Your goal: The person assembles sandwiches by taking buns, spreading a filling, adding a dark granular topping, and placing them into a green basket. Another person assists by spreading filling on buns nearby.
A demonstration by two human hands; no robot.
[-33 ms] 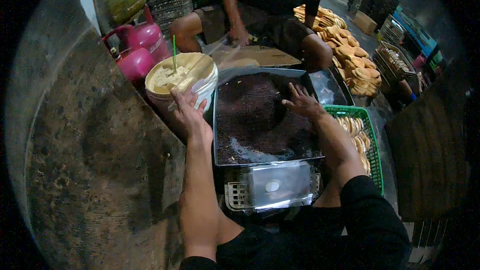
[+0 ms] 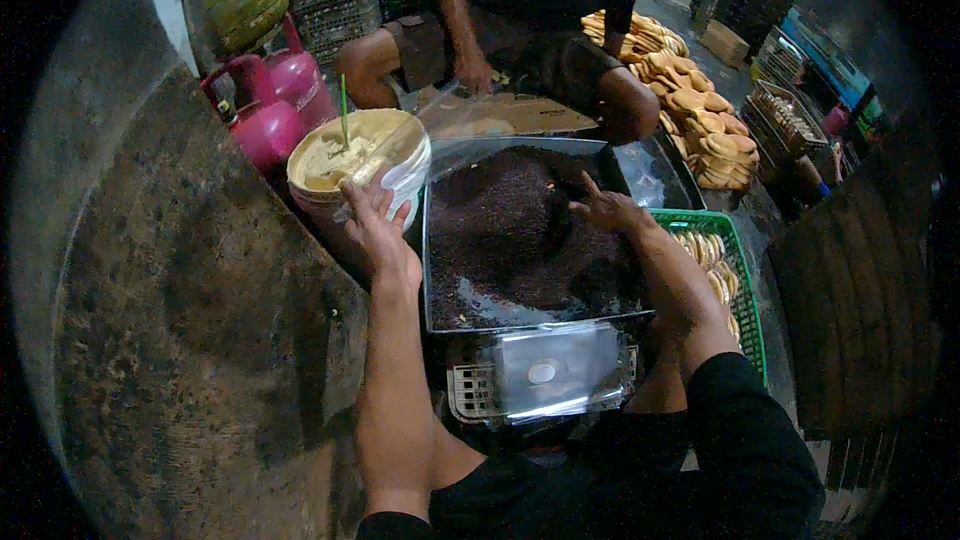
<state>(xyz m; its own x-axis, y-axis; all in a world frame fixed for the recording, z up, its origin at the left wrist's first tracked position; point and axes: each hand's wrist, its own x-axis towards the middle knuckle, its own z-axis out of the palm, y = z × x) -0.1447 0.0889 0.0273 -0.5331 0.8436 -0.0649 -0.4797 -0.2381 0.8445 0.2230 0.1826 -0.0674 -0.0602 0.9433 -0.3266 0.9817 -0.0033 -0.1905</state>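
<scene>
Dark brown granules (image 2: 490, 220) cover most of a metal tray (image 2: 500, 308), whose bare bottom shows near its six o'clock edge. Clock directions run from the tray's middle. At two o'clock, the person's right hand (image 2: 610, 212) hangs over the granules, its fingers parted and grasping nothing; the granules lie beneath it and to its left. Whether the fingertips touch them is hard to tell.

At nine o'clock, the left hand (image 2: 378, 245) is outside the tray's rim, in front of a bucket (image 2: 385, 120) of pale cream at ten o'clock, in which a green stick (image 2: 344, 110) stands upright. Its visible fingers are spread, but a blurred, translucent strip (image 2: 405, 145) runs up from near them past the bucket, and one cannot tell whether the hand grips it. The strip's far end fades near a co-worker's hand (image 2: 474, 72) at twelve; that person's head is cut off by the upper edge.

At six, glare blurs the clear plastic bags (image 2: 570, 370). The right forearm partly hides the buns (image 2: 718, 275) in a green crate (image 2: 745, 280) at four.
</scene>
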